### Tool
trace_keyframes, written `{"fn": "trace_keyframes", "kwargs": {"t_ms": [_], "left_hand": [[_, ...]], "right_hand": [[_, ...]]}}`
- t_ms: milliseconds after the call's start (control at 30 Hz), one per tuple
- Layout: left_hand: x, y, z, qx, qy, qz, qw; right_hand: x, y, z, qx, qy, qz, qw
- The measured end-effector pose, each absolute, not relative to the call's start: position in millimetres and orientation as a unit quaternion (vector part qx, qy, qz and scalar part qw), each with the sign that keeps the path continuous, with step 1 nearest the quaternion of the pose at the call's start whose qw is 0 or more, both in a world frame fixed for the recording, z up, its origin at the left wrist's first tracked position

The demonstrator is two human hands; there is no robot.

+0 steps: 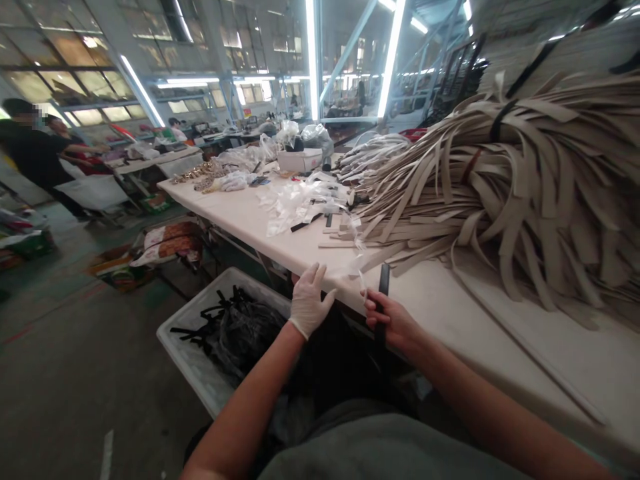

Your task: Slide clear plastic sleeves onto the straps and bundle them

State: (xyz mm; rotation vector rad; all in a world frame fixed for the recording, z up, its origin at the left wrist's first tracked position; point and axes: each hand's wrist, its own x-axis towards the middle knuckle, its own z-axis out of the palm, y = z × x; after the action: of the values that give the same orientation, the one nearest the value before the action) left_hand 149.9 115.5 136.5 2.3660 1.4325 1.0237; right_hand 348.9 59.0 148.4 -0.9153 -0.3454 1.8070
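Observation:
My left hand [309, 303], in a thin white glove, is at the table's front edge with its fingers stretched and thumb apart; nothing shows in it. Bare, my right hand [393, 321] is closed around a black strap [385, 279], whose upper end sticks up above the fingers while the rest hangs below the edge. Between its thumb and fingertips is the lower end of a thin translucent plastic strip [361, 275]. Beyond the hands, crumpled clear plastic pieces [305, 203] lie on the white table [240, 225].
A huge bundle of beige straps [480, 173] covers the table's right side. Below the edge, at left, a white crate [187, 357] holds black straps in clear plastic. A white box [300, 160] and bagged items stand farther back. A person in black [33, 150] stands at far left.

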Motion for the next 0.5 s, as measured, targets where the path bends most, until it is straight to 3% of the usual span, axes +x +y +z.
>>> {"fn": "trace_keyframes", "kwargs": {"t_ms": [100, 200, 300, 400, 500], "left_hand": [[183.8, 148.6, 146.0, 0.823, 0.494, 0.272, 0.068], [196.8, 162.5, 151.0, 0.825, 0.491, 0.244, 0.136], [182.4, 159.2, 152.8, 0.708, 0.500, 0.325, 0.378], [140.6, 144.0, 147.8, 0.475, 0.447, 0.421, 0.631], [72.6, 117.7, 133.0, 0.301, 0.443, 0.513, 0.671]], "right_hand": [[348.9, 57.7, 147.2, -0.384, -0.143, 0.751, 0.518], [349.0, 56.6, 143.4, -0.378, -0.159, 0.752, 0.516], [347.5, 57.0, 138.2, -0.376, -0.196, 0.749, 0.509], [340.8, 60.0, 132.8, -0.388, -0.262, 0.733, 0.494], [328.2, 64.3, 127.5, -0.404, -0.313, 0.717, 0.474]]}}
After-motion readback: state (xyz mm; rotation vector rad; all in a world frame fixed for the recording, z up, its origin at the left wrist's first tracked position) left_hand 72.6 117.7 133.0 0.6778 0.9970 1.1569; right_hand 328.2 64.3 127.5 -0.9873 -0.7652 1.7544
